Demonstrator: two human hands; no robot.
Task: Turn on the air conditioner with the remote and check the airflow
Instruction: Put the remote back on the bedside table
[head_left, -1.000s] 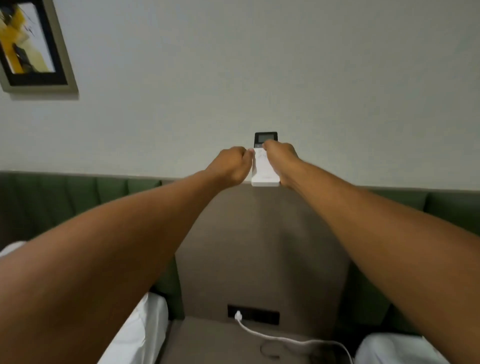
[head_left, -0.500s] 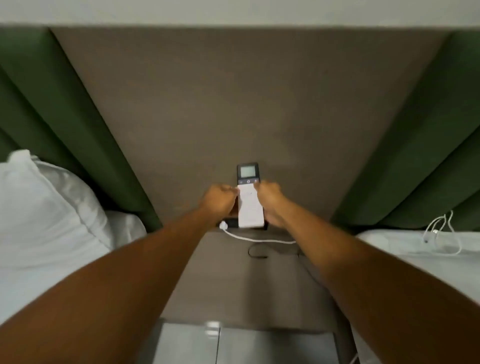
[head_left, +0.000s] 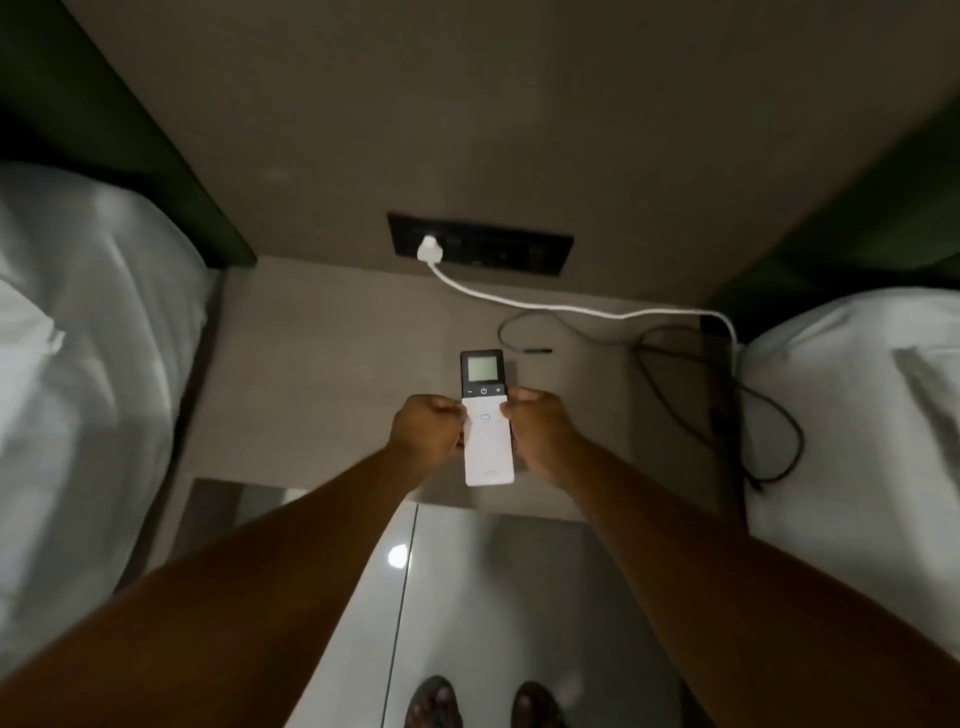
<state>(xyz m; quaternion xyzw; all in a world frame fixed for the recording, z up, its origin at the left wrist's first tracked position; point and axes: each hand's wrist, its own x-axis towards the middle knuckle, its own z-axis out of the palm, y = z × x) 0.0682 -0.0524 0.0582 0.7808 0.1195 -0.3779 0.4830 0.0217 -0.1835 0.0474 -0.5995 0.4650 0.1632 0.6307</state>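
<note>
Between two beds, over a grey bench (head_left: 322, 374), both hands hold the remote (head_left: 487, 422) out in front of the person. It is a slim bar, white over its near two thirds and black at the far end, where a pale screen sits above a row of three buttons: minus, power and plus. It points away from the person, its near end hanging just past the bench's near edge and above the floor (head_left: 467, 597).

At its left edge the left hand (head_left: 427, 437) is curled shut on the remote, thumb lying on the white face. At its right edge the right hand (head_left: 537, 432) is closed on it the same way, its thumb tip resting on the white part just below the button row. Both forearms run in from the near corners.

Far of the remote, a black socket plate (head_left: 498, 248) is set low in the grey wall panel. A white plug (head_left: 430, 249) sits in its left end, and its white cable (head_left: 571, 310) trails right across the bench to the right bed (head_left: 857, 415). A thin black cord (head_left: 727, 410) loops over the bench's right side and onto that bed. White bedding covers the left bed (head_left: 88, 353); dark green padding stands behind each bed.

Glossy pale tiles make up the floor, catching a small bright reflection, and two feet (head_left: 483, 704) show at the near edge.
</note>
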